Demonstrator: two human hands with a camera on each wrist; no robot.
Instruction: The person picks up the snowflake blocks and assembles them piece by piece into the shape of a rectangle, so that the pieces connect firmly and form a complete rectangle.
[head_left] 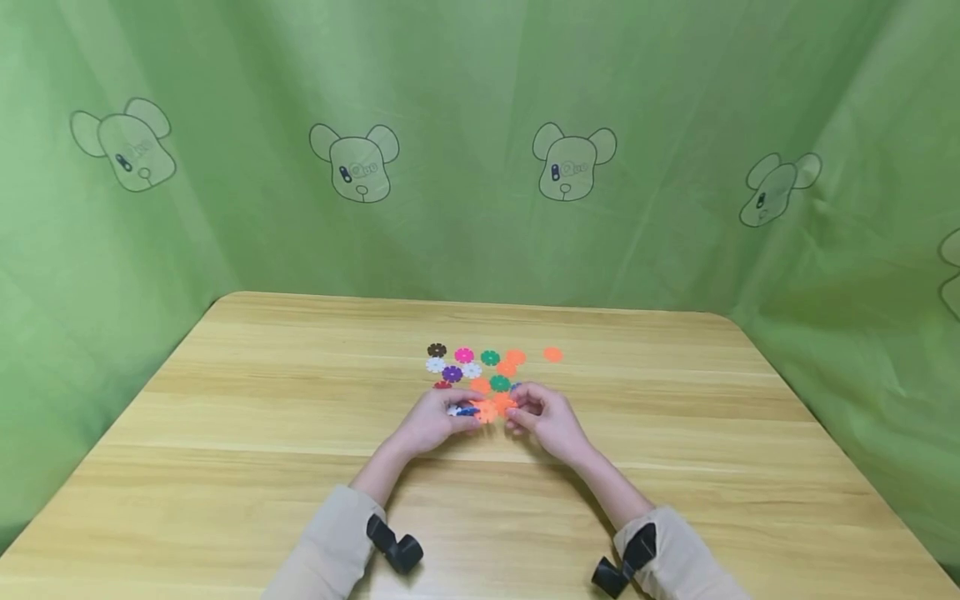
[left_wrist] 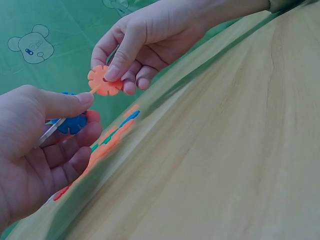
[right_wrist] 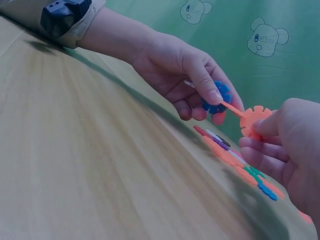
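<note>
You are holding an orange disc (right_wrist: 252, 120) in front of you above the table, its face broad to the wrist cameras and its notched rim meeting a second orange disc (right_wrist: 233, 109) that is showing edge-on. That second one is running to a blue disc (left_wrist: 72, 124), and a white disc (left_wrist: 49, 133) is slanting out behind the blue, inside your left hand (head_left: 431, 421). Your left thumb and fingers are closing around this small cluster; just how they are gripping each piece you cannot tell, as the thumb is covering part of it. Your right hand (head_left: 551, 423) is pinching the near orange disc between thumb and forefinger, with only the disc's thickness between them, while the other fingers are curling loosely below.

You seem to be joining discs slot to slot. The next move probably is calling for lining up the notches, steadying the left cluster and pushing until the joint is seating; whether it is already seated you cannot tell.

Beyond your hands, loose discs are lying flat on the wooden table (head_left: 300, 375), among them brown (head_left: 437, 350), pink (head_left: 464, 356), green (head_left: 491, 357) and purple (head_left: 452, 374) ones. A green curtain (head_left: 465, 250) is hanging behind.
</note>
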